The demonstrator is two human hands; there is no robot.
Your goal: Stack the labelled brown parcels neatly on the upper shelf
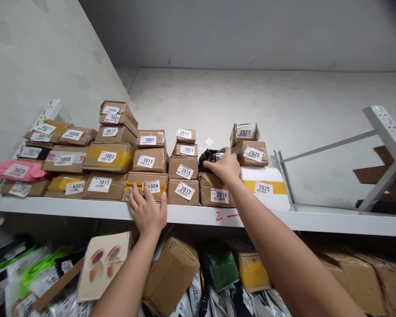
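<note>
My right hand (225, 167) reaches up to the shelf and grips a black plastic-wrapped parcel (208, 157), thumb towards the front and fingers over its label. That parcel lies on top of the cardboard box labelled 2019 (214, 187). My left hand (148, 209) rests with spread fingers against the front of the box labelled 1004 (163, 180) and the shelf edge below it; it holds nothing. Just right of my right hand are the box labelled 2026 (255, 147) and the white parcel labelled 2025 (280, 176), which has a yellow tape band.
Stacks of labelled boxes (107, 158) fill the left of the white shelf (86, 206). A pink parcel (29, 171) overhangs at the far left. At right stands a slanted metal upright (386, 132). Below, a tilted carton (176, 268) and bagged parcels crowd the lower level.
</note>
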